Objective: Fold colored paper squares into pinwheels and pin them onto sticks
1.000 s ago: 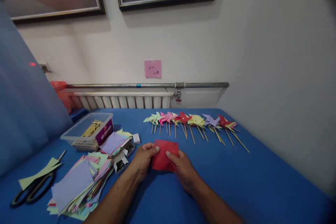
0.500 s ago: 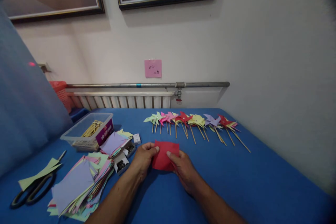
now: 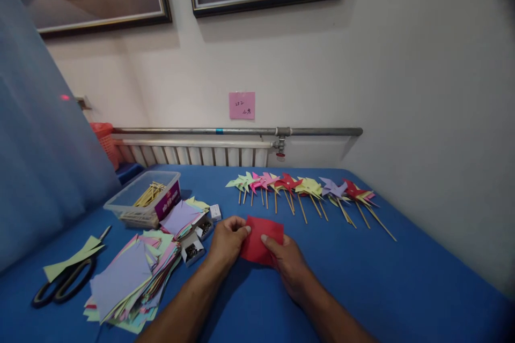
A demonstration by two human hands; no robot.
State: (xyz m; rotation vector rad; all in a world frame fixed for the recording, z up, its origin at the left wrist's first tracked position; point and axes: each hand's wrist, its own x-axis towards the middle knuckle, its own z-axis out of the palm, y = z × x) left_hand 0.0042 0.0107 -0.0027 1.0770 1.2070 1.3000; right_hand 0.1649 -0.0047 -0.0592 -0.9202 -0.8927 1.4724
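A square of red paper [image 3: 261, 249] is held up over the blue table, its face toward me. My left hand [image 3: 230, 240] pinches its left edge between thumb and fingers. On the right side, my right hand [image 3: 287, 260] grips the same sheet, the thumb lying across its front and the fingers hidden behind. Just left of my left hand stand small open boxes of dark metal fasteners [image 3: 192, 251]. Past the paper, several finished paper pinwheels [image 3: 287, 182] on wooden sticks lie in a row.
A large stack of coloured paper [image 3: 120, 281] lies at the left, with a smaller paper pile [image 3: 181, 218] behind it. Black-handled scissors [image 3: 74, 281] rest beneath pale green scraps [image 3: 74, 260]. A clear plastic tub [image 3: 120, 206] holds wooden sticks. A radiator [image 3: 193, 153] runs along the wall.
The whole view has shifted slightly, so things appear a little farther right. Both hands keep hold of the red paper, with hardly any change in their grip.
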